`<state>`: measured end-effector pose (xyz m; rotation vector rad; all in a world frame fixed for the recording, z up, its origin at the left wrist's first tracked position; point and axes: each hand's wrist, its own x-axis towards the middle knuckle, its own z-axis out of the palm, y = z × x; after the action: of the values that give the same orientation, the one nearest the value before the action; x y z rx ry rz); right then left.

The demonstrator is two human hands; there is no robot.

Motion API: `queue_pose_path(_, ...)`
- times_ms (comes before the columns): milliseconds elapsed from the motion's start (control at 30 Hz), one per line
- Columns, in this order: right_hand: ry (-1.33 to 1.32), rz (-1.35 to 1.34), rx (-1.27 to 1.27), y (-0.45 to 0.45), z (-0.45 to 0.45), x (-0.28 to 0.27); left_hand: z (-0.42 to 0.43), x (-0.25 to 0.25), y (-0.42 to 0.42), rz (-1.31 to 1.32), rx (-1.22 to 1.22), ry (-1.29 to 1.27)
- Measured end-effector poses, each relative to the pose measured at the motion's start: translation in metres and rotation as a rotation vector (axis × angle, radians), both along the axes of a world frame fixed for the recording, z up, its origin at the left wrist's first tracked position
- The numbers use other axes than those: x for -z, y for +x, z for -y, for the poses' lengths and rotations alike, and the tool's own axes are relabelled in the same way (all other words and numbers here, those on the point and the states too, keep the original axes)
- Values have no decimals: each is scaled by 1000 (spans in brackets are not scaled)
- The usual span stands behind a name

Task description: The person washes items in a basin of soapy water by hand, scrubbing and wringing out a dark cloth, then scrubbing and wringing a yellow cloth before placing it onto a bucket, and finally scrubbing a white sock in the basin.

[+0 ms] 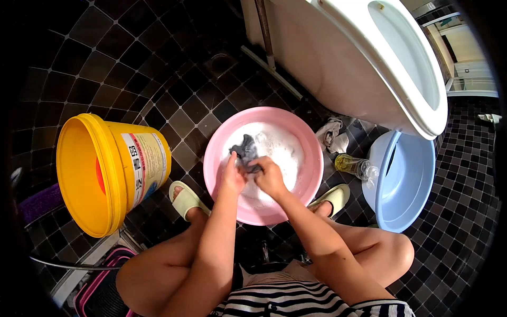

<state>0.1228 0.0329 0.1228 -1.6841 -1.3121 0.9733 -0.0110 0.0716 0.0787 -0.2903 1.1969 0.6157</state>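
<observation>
Work appears to be under way and not finished: the dark grey cloth [246, 145] is in the middle of the pink basin [316, 158], amid white suds [288, 145]. Handling in the suds is the step in hand, by my judgement; clearing the suds from the cloth is left. How clean the cloth is cannot be told.

Grip: the left hand [235, 177] holds the cloth's near left side, thumb uppermost, fingers partly hidden. The right hand [270, 178] is closed in a loose fist around a fold of it.

Containers: the pink basin holds suds across most of its surface; water depth is not visible. A yellow bucket [79, 174] at left, its mouth towards the viewer, shows something red [100, 177] inside, not identifiable. A clear bottle [353, 165] with yellow liquid lies beside a light blue basin [414, 179]; any water there cannot be confirmed.
</observation>
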Motion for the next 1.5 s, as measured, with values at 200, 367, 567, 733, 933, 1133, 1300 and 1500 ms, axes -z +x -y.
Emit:
queue_pose_path(200, 188, 146, -407, -50, 2, -107, -14, -45, -3, 6, -159, 276)
queue_pose_path(367, 281, 180, -297, -79, 4, -115, -13, -54, -18, 457, 37, 237)
queue_pose_path(567, 300, 384, -138, -63, -9, -74, 0, -28, 1, 50, -48, 311)
queue_pose_path(733, 175, 392, -72, -56, -15, -55, 1, -20, 11, 68, 7, 345)
queue_pose_path(933, -75, 343, 147, -14, -32, -16, 18, -21, 35, 142, -85, 159)
queue_pose_path(1133, -265, 274, 263, 44, -18, 22, -23, -52, 27, -369, -49, 497)
queue_pose_path(1300, -78, 377, 62, 57, 19, 15, -16, -51, 17, -602, 135, 493)
queue_pose_path(1500, -561, 682, -419, 35, 50, 11, 23, 4, 7, -812, 355, 465)
